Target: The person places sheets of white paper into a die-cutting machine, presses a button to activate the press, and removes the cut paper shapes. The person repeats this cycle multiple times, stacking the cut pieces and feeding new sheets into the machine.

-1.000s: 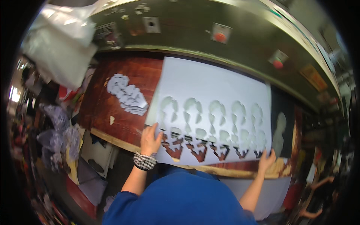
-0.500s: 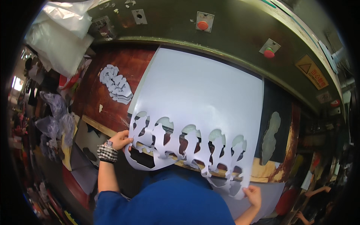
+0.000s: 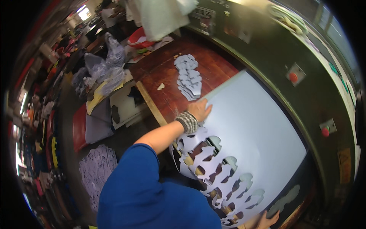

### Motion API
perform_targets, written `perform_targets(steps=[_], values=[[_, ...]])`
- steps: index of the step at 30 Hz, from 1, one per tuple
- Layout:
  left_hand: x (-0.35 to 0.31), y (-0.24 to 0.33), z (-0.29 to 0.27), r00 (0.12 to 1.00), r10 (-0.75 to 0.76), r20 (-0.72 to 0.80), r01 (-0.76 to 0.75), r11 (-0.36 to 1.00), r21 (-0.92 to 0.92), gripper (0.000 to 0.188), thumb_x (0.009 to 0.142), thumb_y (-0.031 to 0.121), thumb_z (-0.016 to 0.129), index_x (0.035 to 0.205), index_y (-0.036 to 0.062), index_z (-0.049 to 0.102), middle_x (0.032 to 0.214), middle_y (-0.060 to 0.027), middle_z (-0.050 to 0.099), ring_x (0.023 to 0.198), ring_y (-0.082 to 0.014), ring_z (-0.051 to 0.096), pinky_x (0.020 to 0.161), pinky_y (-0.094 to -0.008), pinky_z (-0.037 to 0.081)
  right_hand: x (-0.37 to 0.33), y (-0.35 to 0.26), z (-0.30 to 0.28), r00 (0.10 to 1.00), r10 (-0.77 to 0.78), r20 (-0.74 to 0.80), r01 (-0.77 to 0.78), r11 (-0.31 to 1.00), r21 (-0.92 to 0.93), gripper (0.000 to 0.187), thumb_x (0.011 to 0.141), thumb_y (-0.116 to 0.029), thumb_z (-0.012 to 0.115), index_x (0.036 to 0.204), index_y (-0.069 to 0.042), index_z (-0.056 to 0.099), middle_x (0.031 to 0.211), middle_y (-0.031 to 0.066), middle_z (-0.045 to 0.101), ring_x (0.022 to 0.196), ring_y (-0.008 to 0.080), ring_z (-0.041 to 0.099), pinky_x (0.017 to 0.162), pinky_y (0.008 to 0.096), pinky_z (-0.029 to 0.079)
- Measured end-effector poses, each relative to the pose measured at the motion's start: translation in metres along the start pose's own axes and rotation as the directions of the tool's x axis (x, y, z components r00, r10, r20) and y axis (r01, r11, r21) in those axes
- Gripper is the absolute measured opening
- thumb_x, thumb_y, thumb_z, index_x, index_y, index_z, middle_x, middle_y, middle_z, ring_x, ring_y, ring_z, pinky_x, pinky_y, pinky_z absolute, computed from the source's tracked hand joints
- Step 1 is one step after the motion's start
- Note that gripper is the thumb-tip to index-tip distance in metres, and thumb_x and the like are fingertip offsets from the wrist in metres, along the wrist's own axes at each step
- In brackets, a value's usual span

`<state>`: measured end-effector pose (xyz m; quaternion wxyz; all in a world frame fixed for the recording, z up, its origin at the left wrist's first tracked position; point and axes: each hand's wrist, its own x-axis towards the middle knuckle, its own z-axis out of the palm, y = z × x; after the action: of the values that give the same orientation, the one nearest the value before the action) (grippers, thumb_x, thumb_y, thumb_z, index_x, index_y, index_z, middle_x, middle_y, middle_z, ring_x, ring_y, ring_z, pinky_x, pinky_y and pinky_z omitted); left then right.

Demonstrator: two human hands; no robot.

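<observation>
A large pale lilac sheet [image 3: 255, 122] lies across the work surface. Its near part is a lattice of sole-shaped cut-outs [image 3: 207, 158], hanging over the wooden edge toward my body. My left hand [image 3: 200, 110] rests open on the sheet's left edge, fingers spread, a checkered cuff at its wrist. Beyond it, a stack of cut pale sole-shaped pieces [image 3: 188, 78] sits on the reddish-brown board. At the lower right my right hand [image 3: 268, 220], partly hidden by the frame's edge, closes round the near end of a grey-green sole-shaped cutting die [image 3: 284, 201].
A green machine beam [image 3: 267, 57] with red buttons [image 3: 293, 77] runs along the far side. The reddish-brown board [image 3: 152, 72] extends left. Left of me are a pile of cut-out scrap sheets [image 3: 97, 171], plastic bags [image 3: 101, 65] and a red basin [image 3: 140, 39].
My view has swung left. My left hand has gone from the sheet's near left corner up its left edge. My right hand has let go of the near right corner and reached the cutting die.
</observation>
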<state>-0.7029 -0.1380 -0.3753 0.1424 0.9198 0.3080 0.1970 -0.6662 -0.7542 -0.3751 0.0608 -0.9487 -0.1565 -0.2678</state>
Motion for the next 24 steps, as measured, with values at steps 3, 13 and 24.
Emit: perform_targets(steps=[3,13,24], values=[[-0.005,-0.004,0.003,0.995,0.087,-0.056,-0.090,0.995,-0.051,0.031,0.084,0.032,0.060,0.097,0.0044,0.056,0.070,-0.0184,0.063,0.061,-0.0350,0.063,0.056,-0.0457,0.050,0.011,-0.007,-0.008,0.986,0.134,0.099,-0.161,0.923,0.350,0.069,0.059,-0.020,0.088,0.115,0.005,0.054,0.112,0.0212,0.059,0.099,0.0332,0.058,0.088,0.0433,0.049],[0.014,-0.006,-0.001,0.944,0.273,-0.185,-0.310,0.928,-0.209,0.023,0.073,0.017,0.069,0.082,0.0047,0.052,0.071,-0.0134,0.055,0.068,-0.0309,0.056,0.064,-0.0409,0.045,0.051,-0.112,-0.037,0.726,0.542,0.423,-0.660,0.376,0.650,0.063,0.066,-0.014,0.080,0.117,-0.001,0.046,0.112,0.0162,0.056,0.097,0.0258,0.054,0.087,0.0374,0.044],[0.022,-0.011,-0.008,0.958,0.285,-0.022,-0.277,0.909,-0.312,0.019,0.083,0.009,0.059,0.097,-0.0032,0.055,0.080,-0.0197,0.059,0.076,-0.0359,0.058,0.068,-0.0432,0.044,0.180,-0.406,0.048,0.810,0.023,0.586,-0.580,0.183,0.794,0.057,0.057,-0.007,0.082,0.095,-0.006,0.040,0.117,0.0161,0.052,0.109,0.0235,0.050,0.093,0.0367,0.041]])
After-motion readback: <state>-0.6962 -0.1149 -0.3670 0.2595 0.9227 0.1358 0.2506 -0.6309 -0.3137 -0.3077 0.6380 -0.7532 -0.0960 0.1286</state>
